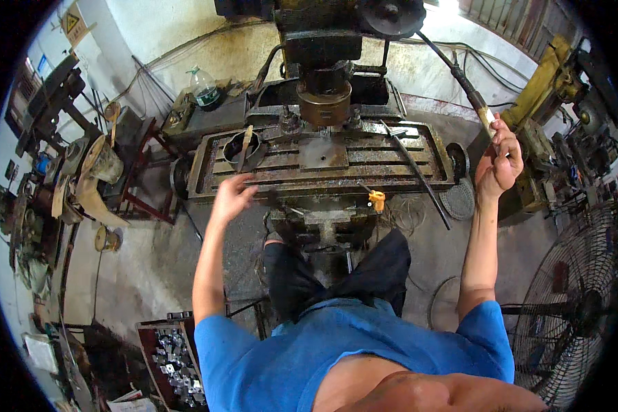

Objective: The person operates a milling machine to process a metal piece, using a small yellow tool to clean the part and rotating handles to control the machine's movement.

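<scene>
My right hand is raised at the right, its fingers wrapped round the pale grip of a long dark lever that runs up to the machine head. At the left, my left hand hovers at the front edge of the machine table, fingers apart and holding nothing that I can see. Just beyond it stands a round pot with a brush in it. Under the brown cylindrical spindle head, a flat metal plate lies mid-table. Whether the tool touches it is too small to tell.
A long metal bar lies slanting across the table's right side and overhangs its front. Below the edge sits a yellow tool. A caged fan stands at my right, a bin of metal parts at my lower left.
</scene>
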`<state>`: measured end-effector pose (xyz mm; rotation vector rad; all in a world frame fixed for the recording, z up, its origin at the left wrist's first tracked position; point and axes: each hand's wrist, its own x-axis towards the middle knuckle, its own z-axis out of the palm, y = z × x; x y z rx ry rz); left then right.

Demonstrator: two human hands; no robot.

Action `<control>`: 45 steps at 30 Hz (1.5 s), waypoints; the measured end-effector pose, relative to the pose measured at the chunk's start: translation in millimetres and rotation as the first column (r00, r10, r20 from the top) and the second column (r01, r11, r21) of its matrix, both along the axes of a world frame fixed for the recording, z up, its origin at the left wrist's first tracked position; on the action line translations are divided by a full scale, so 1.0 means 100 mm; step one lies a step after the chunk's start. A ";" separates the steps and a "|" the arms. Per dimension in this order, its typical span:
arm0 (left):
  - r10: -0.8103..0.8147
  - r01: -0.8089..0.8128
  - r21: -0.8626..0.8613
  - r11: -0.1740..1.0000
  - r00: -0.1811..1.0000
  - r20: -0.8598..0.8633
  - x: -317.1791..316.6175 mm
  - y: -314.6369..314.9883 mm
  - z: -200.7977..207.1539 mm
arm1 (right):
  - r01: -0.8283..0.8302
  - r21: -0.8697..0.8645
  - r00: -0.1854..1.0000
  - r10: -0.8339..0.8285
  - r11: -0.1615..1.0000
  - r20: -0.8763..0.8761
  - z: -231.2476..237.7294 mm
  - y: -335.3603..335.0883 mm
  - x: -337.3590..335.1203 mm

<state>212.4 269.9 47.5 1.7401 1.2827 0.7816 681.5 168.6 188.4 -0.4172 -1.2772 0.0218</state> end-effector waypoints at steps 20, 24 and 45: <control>0.878 -0.859 0.199 0.471 0.435 -0.202 -3.38 -3.15 -0.37 | 0.146 -0.034 0.980 -0.140 0.989 0.143 -0.48 0.18 0.49; 0.924 -0.933 0.109 0.343 0.313 -0.221 -3.51 -3.53 -0.52 | 0.376 -0.138 0.913 -0.342 0.916 0.221 -0.39 0.13 0.95; 0.318 -0.822 0.103 0.559 0.098 -0.943 -3.24 -3.57 -0.95 | 0.540 -0.120 0.794 -0.458 0.833 0.398 0.21 0.14 0.90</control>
